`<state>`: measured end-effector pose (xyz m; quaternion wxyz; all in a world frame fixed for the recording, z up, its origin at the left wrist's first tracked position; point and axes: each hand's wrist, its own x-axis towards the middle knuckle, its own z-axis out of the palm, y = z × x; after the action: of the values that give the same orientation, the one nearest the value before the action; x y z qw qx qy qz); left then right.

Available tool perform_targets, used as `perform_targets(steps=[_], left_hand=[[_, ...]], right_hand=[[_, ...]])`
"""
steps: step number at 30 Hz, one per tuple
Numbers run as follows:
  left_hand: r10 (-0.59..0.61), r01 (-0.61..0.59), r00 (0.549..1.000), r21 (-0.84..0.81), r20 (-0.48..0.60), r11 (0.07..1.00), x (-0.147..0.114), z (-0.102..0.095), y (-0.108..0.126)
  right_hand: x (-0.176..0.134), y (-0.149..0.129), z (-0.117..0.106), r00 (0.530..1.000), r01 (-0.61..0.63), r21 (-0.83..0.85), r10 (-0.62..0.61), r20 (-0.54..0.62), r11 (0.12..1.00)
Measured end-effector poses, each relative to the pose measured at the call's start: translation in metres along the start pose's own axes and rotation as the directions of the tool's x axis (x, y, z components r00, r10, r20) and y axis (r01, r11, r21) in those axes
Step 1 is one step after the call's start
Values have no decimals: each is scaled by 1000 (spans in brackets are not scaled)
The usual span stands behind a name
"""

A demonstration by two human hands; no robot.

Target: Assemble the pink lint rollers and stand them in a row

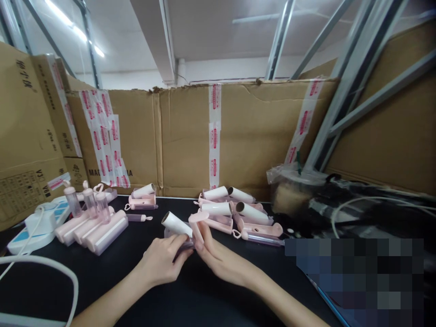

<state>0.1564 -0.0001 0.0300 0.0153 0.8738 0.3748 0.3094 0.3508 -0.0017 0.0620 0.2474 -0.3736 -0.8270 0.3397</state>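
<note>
My left grip [165, 260] pinches white roll [177, 224], probably; right grip [220, 261] holds pink holder [198, 219]. Counter [195, 299] room nearside, cardboard wall [184, 136] behind.

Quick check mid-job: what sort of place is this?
Probably a small hand-assembly workstation: brown cardboard panels stand behind a black tabletop, where several white cylindrical rolls and pale-pink plastic casings repeat.

R hand [218, 256] w/ pink pc [197, 219]
</note>
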Motion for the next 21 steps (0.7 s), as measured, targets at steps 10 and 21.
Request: perform_targets(steps=[10, 21], left_hand=[[-135, 260, 950, -475, 281, 841, 6, -2, 5], [-206, 221, 971, -795, 124, 565, 6, -29, -17]], right_hand=[[-1, 7, 5, 993, 109, -86, -106, 42, 990], [23, 9, -21, 884, 262, 63, -214, -415, 963]])
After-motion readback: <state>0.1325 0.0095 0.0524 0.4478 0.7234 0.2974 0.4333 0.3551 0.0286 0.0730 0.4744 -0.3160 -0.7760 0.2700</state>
